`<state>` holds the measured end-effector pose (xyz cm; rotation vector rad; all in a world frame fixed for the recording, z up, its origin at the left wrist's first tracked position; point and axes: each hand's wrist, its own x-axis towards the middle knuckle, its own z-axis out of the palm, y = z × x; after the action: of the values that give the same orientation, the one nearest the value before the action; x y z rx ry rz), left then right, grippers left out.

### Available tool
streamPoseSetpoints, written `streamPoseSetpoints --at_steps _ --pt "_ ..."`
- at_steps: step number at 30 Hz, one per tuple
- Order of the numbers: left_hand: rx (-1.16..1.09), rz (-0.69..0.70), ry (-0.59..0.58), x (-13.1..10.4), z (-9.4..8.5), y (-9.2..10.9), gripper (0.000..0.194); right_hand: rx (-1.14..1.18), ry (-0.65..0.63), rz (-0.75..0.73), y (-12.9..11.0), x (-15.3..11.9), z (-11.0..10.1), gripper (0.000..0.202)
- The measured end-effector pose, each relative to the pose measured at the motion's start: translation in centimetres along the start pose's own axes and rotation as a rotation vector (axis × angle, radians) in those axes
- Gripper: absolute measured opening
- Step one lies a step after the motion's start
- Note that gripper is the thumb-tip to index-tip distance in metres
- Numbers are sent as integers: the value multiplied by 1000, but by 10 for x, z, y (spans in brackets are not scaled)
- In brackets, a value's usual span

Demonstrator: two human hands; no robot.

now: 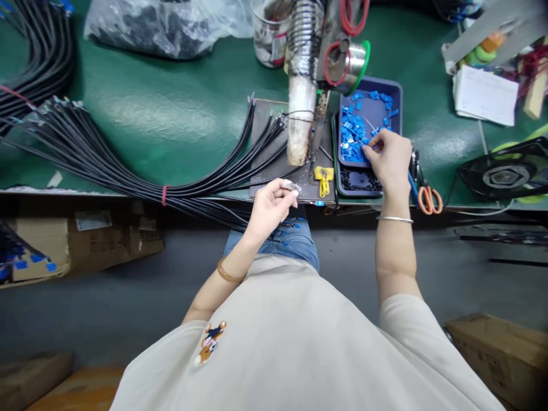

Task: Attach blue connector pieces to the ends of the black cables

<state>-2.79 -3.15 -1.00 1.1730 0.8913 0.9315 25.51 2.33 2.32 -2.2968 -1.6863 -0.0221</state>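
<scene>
My right hand is over the dark blue tray, its thumb and fingers pinched together. A thin pale strand shows by these fingers; whether it is wire or a tool I cannot tell. Small blue plastic connectors lie in the tray under the fingertips. My left hand is closed in front of the dark work mat, with white wrapping on its fingertips. What it pinches is hidden. A cable end with a blue connector sticks out just right of it. Black cables run beside and behind this hand.
Over the mat hang a taped duct and a solder spool. A yellow clip-like piece lies on the mat. Orange-handled scissors and a fan are at right. A plastic bag and jar stand behind.
</scene>
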Motion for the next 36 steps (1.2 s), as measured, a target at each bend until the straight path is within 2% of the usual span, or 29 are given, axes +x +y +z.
streamPoseSetpoints --at_steps 2,5,10,14,16,18,20,22,24,26,29,32,36 --pt "-226 -91 4 4 -3 -5 22 56 -31 -4 2 5 2 6" --pt "-345 -165 -44 6 -5 -4 23 143 -72 -25 8 11 2 8" --pt "-333 -189 -67 9 -1 4 21 185 -75 -66 10 12 4 8" --pt "-316 -217 -69 12 2 5 21 203 -22 -58 6 10 4 11" --pt "-304 -222 -69 12 4 4 21 225 47 -61 5 5 0 14" --pt "-289 -220 -64 13 5 3 21 306 130 -70 3 -4 -6 16" --pt "-272 -215 -51 13 7 3 21 494 153 -66 -2 -20 -13 18" --pt "-251 -203 -38 13 9 4 19 774 87 -72 -12 -42 -16 18" --pt "-224 -171 -25 13 12 5 19 934 46 -102 -26 -68 -15 20" --pt "-199 -129 -5 13 14 6 19 945 30 -153 -43 -92 -10 17" --pt "-190 -95 9 15 17 8 17 880 156 -222 -67 -118 1 9" --pt "-204 -95 -7 16 18 8 15 919 249 -258 -79 -130 11 6" --pt "-185 -98 -17 17 15 6 14 955 203 -256 -81 -133 17 4"
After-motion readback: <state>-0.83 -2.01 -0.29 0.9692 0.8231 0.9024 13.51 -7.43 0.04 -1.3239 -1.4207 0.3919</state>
